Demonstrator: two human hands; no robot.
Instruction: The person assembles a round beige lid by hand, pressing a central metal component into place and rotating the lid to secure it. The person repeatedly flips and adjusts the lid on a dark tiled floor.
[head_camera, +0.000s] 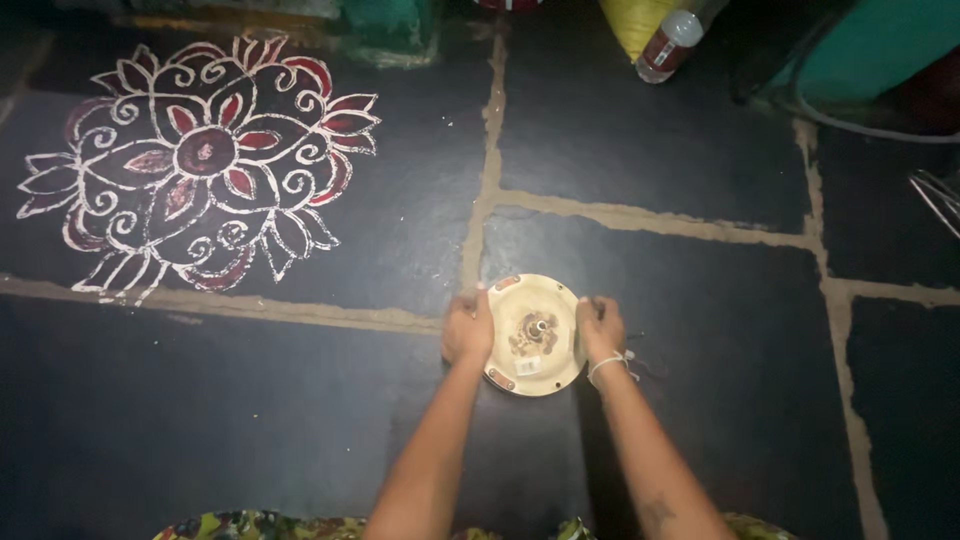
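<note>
A round cream-coloured metal housing (533, 312), like a fan motor cover with a rusty hub and shaft at its centre, rests on the dark stone floor (300, 420). My left hand (468, 328) grips its left rim. My right hand (600, 328) grips its right rim; a white thread is tied round that wrist. Both forearms reach in from the bottom edge.
A white and red floral chalk drawing (200, 160) covers the floor at the upper left. A clear plastic bottle (668, 45) lies at the top by a yellow object. Teal furniture (880, 50) and a cable stand at the top right. Pale joints cross the slabs.
</note>
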